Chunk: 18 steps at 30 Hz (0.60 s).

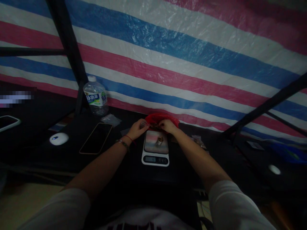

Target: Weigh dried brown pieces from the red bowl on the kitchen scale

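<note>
White sleeves frame the lower edge of the view, with both bare forearms reaching forward over a black bench (pixel 120 169). The surface is dark and dimly lit.

At centre stands a white digital scale (pixel 155 148), display towards the person, with a small metal cylinder (pixel 159 140) upright on its platform. The left hand (pixel 137 128), which has a red cord and a bracelet at the wrist, and the right hand (pixel 168 126) meet at the far edge of the scale, against a red bag (pixel 161 117) lying just behind it. The fingers of both hands are curled together at the bag's mouth; whether they grip it cannot be told in this light.

Left of the scale a smartphone (pixel 96 138) lies face up, with a white puck-shaped object (pixel 59 138) beyond it to the left. A small clear packet (pixel 110 119) and a water bottle (pixel 95 95) stand further back.

A red, white and blue striped tarpaulin (pixel 182 48) forms the rear wall, crossed by black poles (pixel 68 41).
</note>
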Motion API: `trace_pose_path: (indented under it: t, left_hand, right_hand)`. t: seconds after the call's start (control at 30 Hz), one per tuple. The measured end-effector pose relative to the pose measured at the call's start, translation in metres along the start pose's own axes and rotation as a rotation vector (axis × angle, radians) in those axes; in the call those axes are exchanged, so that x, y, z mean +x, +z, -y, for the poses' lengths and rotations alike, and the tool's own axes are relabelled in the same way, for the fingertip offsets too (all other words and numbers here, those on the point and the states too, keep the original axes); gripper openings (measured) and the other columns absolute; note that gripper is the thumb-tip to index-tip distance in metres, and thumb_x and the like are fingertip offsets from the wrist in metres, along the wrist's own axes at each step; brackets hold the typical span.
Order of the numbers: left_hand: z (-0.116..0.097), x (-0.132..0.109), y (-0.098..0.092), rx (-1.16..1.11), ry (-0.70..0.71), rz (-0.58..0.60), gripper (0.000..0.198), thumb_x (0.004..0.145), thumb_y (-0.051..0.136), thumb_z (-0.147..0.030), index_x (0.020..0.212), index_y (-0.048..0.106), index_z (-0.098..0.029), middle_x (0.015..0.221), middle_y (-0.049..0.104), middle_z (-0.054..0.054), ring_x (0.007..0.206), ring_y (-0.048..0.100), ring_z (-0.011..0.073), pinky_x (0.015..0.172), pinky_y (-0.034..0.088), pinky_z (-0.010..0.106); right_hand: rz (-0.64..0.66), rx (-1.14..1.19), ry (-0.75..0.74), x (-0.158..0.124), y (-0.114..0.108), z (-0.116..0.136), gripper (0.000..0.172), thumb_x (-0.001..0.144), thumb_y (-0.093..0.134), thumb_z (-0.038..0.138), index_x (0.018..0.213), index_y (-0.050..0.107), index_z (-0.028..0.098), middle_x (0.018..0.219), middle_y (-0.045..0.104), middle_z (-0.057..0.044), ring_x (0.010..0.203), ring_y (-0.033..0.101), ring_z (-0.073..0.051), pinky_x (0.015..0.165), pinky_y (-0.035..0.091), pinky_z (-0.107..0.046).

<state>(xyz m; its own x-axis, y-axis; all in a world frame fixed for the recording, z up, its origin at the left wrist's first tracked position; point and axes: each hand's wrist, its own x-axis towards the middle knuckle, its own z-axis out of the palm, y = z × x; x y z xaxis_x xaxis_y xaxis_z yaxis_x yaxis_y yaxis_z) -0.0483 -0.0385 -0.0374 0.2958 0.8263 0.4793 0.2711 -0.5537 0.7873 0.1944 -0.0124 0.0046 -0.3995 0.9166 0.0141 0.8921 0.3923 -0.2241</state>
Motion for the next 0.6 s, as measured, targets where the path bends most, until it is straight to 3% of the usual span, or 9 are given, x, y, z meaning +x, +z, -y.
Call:
trace_pose_path:
  t: [0.2, 0.6]
  left_hand:
    - [-0.0003, 0.0000, -0.0002, 0.017, 0.000, -0.013, 0.035, 0.082, 0.058, -0.049, 0.099, 0.059, -0.019, 0.092, 0.066, 0.004, 0.081, 0.062, 0.0178, 0.073, 0.049, 0.030]
    - [-0.0017, 0.0003, -0.0001, 0.019, 0.001, -0.006, 0.035, 0.082, 0.058, -0.049, 0.098, 0.059, -0.018, 0.088, 0.065, 0.003, 0.076, 0.060, 0.0162, 0.070, 0.048, 0.029]
  right_hand:
    - [0.085, -0.006, -0.047, -0.0010, 0.0029, 0.0069, 0.033, 0.076, 0.064, 0.013, 0.108, 0.071, 0.017, 0.110, 0.071, -0.006, 0.097, 0.065, -0.019, 0.087, 0.046, -0.023]
    - [0.090, -0.050, -0.014, 0.0015, -0.0010, 0.0108, 0.024, 0.077, 0.059, 0.013, 0.095, 0.076, 0.016, 0.095, 0.075, -0.007, 0.082, 0.066, -0.016, 0.077, 0.045, -0.022]
